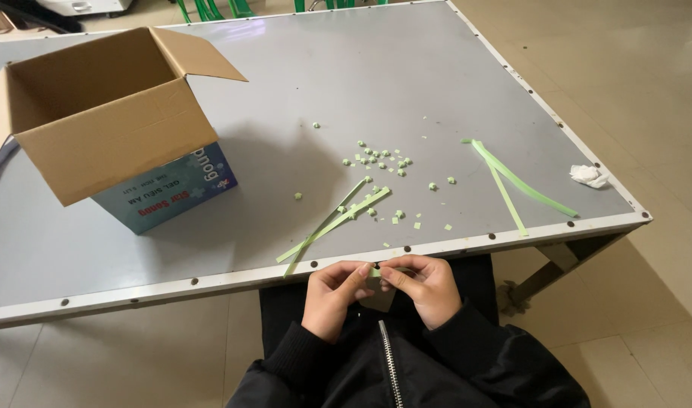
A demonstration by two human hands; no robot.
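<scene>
Nearby, open brown carton [104, 121], blue-white label panel [172, 189], table's [436, 75] left.

Black zip jacket, long sleeves, bare hands [380, 291].

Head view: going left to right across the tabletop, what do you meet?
Open cardboard box → crossed green paper strips near the front edge → scatter of small green folded pieces → longer green strips → crumpled white tissue at the right edge.
</scene>
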